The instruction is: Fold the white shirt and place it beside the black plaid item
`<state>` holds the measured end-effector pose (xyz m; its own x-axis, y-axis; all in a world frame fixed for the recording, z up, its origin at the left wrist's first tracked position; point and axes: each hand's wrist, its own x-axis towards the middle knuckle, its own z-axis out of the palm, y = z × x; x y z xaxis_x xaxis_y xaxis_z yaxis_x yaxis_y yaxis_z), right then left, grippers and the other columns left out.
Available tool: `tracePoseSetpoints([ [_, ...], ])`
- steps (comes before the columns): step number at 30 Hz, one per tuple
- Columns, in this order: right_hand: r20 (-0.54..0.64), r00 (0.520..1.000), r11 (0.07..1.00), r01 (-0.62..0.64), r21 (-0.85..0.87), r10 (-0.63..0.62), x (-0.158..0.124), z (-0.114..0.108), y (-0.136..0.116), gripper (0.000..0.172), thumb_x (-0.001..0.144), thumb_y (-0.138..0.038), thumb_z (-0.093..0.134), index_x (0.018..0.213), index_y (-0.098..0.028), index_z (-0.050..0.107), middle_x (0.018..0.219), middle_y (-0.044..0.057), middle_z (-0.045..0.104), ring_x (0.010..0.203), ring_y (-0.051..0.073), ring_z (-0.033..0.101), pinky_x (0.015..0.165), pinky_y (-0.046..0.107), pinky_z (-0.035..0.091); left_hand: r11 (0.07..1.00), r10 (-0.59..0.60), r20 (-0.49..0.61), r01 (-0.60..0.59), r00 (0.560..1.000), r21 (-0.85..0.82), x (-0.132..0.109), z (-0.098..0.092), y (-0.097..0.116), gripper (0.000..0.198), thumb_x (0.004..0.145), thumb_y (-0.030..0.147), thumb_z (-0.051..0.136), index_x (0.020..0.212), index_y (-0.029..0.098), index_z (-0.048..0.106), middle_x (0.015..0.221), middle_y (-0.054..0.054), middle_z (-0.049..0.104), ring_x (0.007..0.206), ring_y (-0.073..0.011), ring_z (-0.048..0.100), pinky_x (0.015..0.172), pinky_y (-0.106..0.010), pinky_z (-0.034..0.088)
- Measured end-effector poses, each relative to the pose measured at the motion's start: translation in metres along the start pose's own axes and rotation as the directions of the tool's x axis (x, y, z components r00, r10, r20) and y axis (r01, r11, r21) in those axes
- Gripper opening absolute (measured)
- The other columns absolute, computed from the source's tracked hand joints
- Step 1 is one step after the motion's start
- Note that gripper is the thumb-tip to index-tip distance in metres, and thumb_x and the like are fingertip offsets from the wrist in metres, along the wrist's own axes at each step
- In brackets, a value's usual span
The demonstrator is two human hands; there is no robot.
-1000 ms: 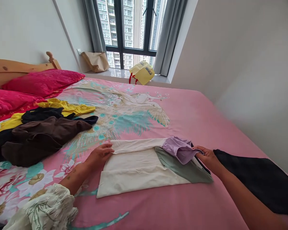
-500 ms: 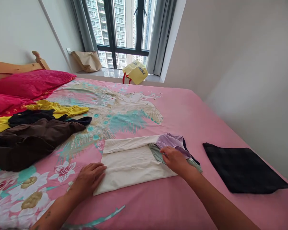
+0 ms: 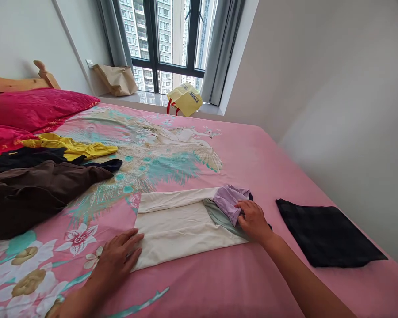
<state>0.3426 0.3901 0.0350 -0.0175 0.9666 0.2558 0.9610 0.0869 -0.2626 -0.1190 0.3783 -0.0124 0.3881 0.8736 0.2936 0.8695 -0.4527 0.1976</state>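
A cream T-shirt [image 3: 175, 221] lies flat with its long sides folded inward. Its right end has a lilac piece of cloth [image 3: 227, 198] over a sage-green part, with a dark edge partly hidden by my hand. My left hand [image 3: 117, 254] rests at the shirt's left end, fingers stretched out and touching the cloth edge. My right hand [image 3: 254, 221] is at the right end, its fingers curled on the lilac cloth, with the thumb near its lower edge.
A folded black garment [image 3: 328, 236] lies to the right. Brown clothing [image 3: 46, 190], with black and yellow garments [image 3: 82, 148], is heaped at the left near red pillows [image 3: 40, 108]. A yellow bag [image 3: 187, 99] and a brown paper bag [image 3: 117, 80] stand by the window.
My right hand has moved right along the lilac cloth, which now reaches lower over the green part. My left hand stays at the left end, shifted slightly down.
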Motion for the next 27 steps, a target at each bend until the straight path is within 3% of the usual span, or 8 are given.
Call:
tracePoseSetpoints([
  [3, -0.036, 0.996, 0.993, 0.085, 0.079, -0.083, 0.0, -0.007, -0.022, 0.027, 0.073, -0.014, 0.048, 0.096, -0.02, 0.061, 0.104, 0.006, 0.063, 0.105, 0.021, 0.053, 0.096, 0.036, 0.036, 1.0, -0.006, 0.053, 0.005, 0.999, 0.018, 0.005, -0.005, 0.0, 0.038, 0.082, 0.041, 0.053, 0.115, 0.028, 0.063, 0.123, -0.008, 0.061, 0.11, -0.0267, 0.057, 0.092, -0.043, 0.047],
  [6, 0.064, 0.988, 0.979, 0.132, 0.155, -0.143, -0.004, -0.006, -0.048, 0.015, 0.082, -0.02, 0.047, 0.087, -0.02, 0.061, 0.088, 0.004, 0.065, 0.089, 0.019, 0.056, 0.085, 0.033, 0.041, 1.0, -0.016, 0.103, 0.013, 0.995, 0.026, 0.011, -0.01, 0.001, 0.039, 0.08, 0.039, 0.054, 0.116, 0.028, 0.062, 0.123, -0.008, 0.061, 0.111, -0.027, 0.056, 0.092, -0.043, 0.045],
  [9, 0.134, 0.982, 0.983, 0.117, 0.141, -0.137, -0.002, 0.003, -0.067, 0.014, 0.084, -0.021, 0.049, 0.087, -0.02, 0.062, 0.089, 0.004, 0.065, 0.089, 0.02, 0.055, 0.079, 0.032, 0.042, 0.999, -0.015, 0.134, 0.011, 0.991, 0.031, 0.018, -0.015, 0.007, 0.036, 0.08, 0.034, 0.052, 0.113, 0.028, 0.063, 0.122, -0.007, 0.061, 0.113, -0.0269, 0.055, 0.094, -0.045, 0.043],
  [15, 0.16, 0.983, 0.993, 0.073, 0.093, -0.087, 0.017, 0.02, -0.078, 0.017, 0.082, -0.018, 0.052, 0.094, -0.019, 0.064, 0.099, 0.006, 0.065, 0.098, 0.021, 0.053, 0.086, 0.033, 0.04, 0.999, -0.039, 0.168, 0.04, 0.985, 0.0, 0.026, -0.025, 0.016, 0.029, 0.082, 0.028, 0.047, 0.104, 0.027, 0.065, 0.108, -0.006, 0.065, 0.101, -0.0227, 0.058, 0.088, -0.039, 0.041],
  [19, 0.266, 0.941, 0.974, 0.178, 0.141, -0.21, 0.017, 0.02, -0.088, 0.021, 0.081, -0.013, 0.049, 0.096, -0.019, 0.064, 0.097, 0.004, 0.066, 0.099, 0.02, 0.051, 0.087, 0.032, 0.037, 0.991, -0.131, 0.257, 0.137, 0.958, -0.005, 0.034, -0.033, 0.018, 0.026, 0.079, 0.027, 0.047, 0.098, 0.026, 0.065, 0.097, -0.005, 0.063, 0.093, -0.0227, 0.058, 0.083, -0.039, 0.039],
  [23, 0.345, 0.891, 0.954, 0.263, 0.141, -0.297, 0.01, 0.018, -0.1, 0.028, 0.076, -0.009, 0.048, 0.096, -0.021, 0.064, 0.094, 0.003, 0.065, 0.096, 0.019, 0.05, 0.085, 0.033, 0.033, 0.983, -0.17, 0.32, 0.181, 0.932, -0.006, 0.042, -0.039, 0.02, 0.014, 0.073, 0.022, 0.048, 0.079, 0.021, 0.06, 0.086, -0.003, 0.062, 0.086, -0.0219, 0.057, 0.077, -0.037, 0.036],
  [27, 0.358, 0.885, 0.954, 0.282, 0.098, -0.298, 0.008, 0.016, -0.1, 0.014, 0.07, -0.014, 0.053, 0.079, -0.018, 0.063, 0.082, 0.004, 0.062, 0.088, 0.019, 0.05, 0.081, 0.033, 0.032, 0.957, -0.149, 0.345, 0.223, 0.927, -0.186, 0.041, -0.043, 0.018, 0.005, 0.071, 0.02, 0.045, 0.07, 0.021, 0.049, 0.07, 0.002, 0.057, 0.07, -0.0157, 0.053, 0.066, -0.028, 0.036],
])
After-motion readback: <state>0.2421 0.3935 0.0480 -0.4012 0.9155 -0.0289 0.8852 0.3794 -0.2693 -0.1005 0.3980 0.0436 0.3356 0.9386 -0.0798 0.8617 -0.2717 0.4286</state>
